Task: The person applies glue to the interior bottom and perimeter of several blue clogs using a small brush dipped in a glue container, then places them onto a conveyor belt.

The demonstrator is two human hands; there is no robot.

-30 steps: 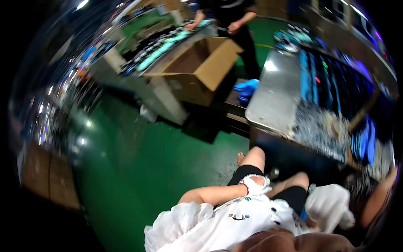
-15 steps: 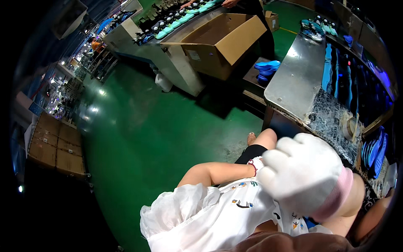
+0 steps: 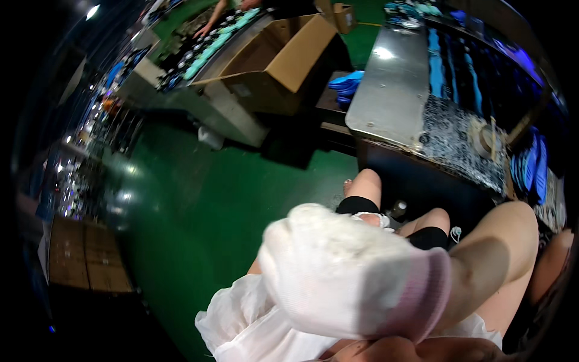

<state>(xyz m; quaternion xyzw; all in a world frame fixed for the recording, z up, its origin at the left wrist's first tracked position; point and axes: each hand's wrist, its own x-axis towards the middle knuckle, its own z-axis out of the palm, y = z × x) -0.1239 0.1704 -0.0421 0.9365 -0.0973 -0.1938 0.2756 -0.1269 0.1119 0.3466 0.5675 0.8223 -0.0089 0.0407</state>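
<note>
My right hand (image 3: 338, 271), in a white knit glove with a pink cuff, is raised close in front of my body. Its back faces up, and its fingers bend away and blur, so I cannot tell whether they grip anything. Behind it, only a bit of my left hand (image 3: 375, 219) in white shows by my thigh. The fingers of that hand are hidden, as is most of the left forearm. A white blouse (image 3: 232, 314) covers my body beneath the raised glove.
A metal-topped workbench (image 3: 386, 90) stands ahead right, with a tape roll (image 3: 482, 142) and dark slots of blue strips. Blue soles (image 3: 529, 166) lean at its side. Left of it are an open cardboard box (image 3: 259, 84) and a conveyor with shoe parts (image 3: 220, 45), where another person's hand (image 3: 205, 27) reaches.
My right hand has swung left across my body and now covers the left forearm. The view has turned, so the bench and box sit farther left and higher.
</note>
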